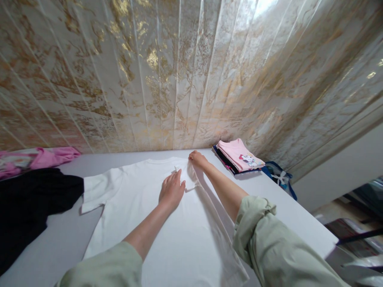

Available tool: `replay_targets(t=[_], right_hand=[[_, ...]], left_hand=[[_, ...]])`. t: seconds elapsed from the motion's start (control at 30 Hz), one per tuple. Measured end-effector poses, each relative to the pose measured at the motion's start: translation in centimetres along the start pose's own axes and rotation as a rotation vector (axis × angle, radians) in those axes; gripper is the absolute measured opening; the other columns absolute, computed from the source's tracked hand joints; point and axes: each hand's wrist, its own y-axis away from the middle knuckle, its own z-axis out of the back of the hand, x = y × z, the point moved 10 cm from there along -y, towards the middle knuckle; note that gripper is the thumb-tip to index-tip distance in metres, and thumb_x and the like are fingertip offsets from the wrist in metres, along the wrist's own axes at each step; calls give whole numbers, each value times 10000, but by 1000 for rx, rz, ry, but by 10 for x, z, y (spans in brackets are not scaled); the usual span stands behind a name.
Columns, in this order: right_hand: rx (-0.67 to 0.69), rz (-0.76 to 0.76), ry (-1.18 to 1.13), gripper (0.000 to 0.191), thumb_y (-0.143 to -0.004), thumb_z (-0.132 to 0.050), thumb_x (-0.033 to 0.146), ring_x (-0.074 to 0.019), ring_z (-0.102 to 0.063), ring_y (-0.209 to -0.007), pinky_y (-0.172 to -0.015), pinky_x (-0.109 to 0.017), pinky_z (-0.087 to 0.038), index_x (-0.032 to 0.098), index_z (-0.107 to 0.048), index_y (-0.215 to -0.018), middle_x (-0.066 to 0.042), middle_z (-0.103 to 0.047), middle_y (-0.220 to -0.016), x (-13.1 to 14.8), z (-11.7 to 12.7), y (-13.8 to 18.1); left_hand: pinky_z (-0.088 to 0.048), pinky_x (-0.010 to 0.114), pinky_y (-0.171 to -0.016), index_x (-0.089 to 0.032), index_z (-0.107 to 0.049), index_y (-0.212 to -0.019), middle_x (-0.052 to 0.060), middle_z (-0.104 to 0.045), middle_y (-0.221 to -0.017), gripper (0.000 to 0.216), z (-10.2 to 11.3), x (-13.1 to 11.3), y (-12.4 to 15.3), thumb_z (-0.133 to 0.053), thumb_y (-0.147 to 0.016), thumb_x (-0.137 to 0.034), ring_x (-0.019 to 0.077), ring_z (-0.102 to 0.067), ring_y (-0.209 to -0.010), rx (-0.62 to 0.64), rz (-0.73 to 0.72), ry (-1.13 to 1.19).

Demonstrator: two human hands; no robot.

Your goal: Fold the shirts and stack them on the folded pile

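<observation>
white T-shirt point(131, 223): spread on tabletop point(293, 211), 1 sleeve point(190, 177) folded inward | left hand point(172, 188): at folded sleeve, can't tell if gripping | right hand point(198, 159): pinching shirt's edge | black garment point(38, 199): beside other sleeve point(97, 190)

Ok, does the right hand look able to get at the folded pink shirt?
Probably yes: the pink shirt lies uncovered atop the stack, near the right hand, with tabletop between. The hand would likely just have to leave the white T-shirt.
</observation>
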Motion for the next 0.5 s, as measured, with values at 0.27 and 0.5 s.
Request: replay_targets(t=[0.27, 0.5], right_hand=[[-123, -152, -27, 437, -931, -373, 156, -199, -543, -1132, -900, -295, -432, 228, -479, -1350, -93, -511, -1327, -20, 9, 11], [-158, -217, -23, 423, -929, -318, 144, -241, -539, -1157, -928, -333, -420, 165, -531, -1295, -146, -527, -1329, -6, 4, 58]], left_hand=[[-314, 438, -1096, -224, -401, -1422, 89, -537, -1401, 503, -3, -3, 2, -466, -924, -264, 248, -450, -1312, -50, -76, -17], [-387, 417, -1045, -187, -556, -1271, 101, -605, -1307, 368, 4, 8, -2, -468, -923, -271, 246, -526, -1223, -126, 1, 99]])
